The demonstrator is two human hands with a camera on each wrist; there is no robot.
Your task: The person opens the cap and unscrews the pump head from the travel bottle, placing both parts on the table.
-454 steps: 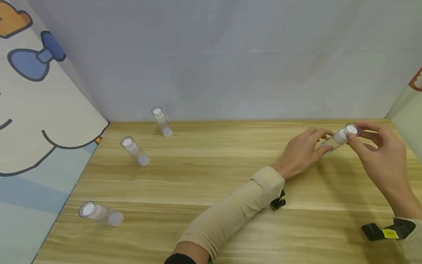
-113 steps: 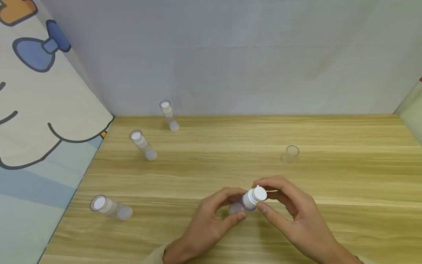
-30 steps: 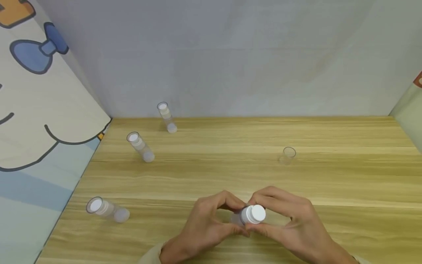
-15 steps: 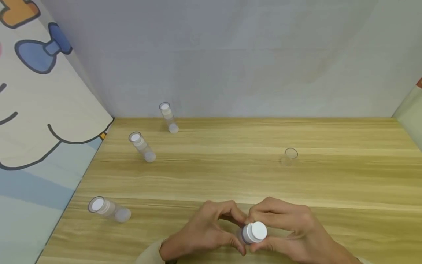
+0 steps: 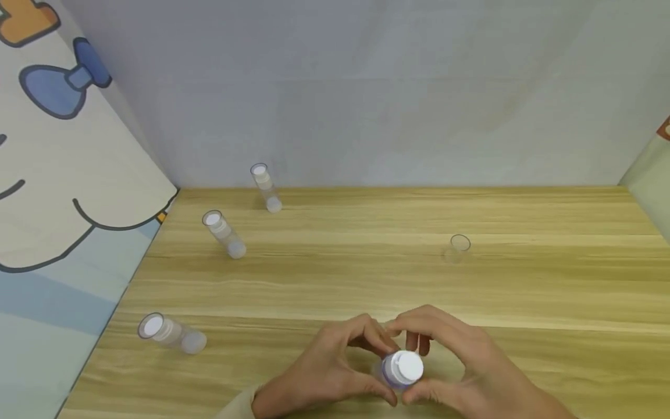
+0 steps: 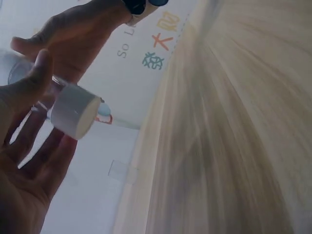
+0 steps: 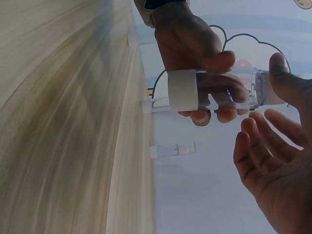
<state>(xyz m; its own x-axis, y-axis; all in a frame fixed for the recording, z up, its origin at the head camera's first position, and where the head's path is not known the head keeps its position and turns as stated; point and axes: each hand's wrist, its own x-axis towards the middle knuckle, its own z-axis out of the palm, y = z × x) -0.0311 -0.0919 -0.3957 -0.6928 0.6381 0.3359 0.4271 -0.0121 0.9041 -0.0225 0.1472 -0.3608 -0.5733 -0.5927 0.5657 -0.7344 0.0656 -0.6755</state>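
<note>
The bottle, clear with a white top, was at the lower centre of the head view. The left hand held it, thumb and fingers curled about its sides. The right hand was parted around the top, thumb beside it, fingers loosely bent, gripping nothing. A clear cup-shaped piece stood right of centre on the surface; 3 similar bottles stood at the left.
</note>
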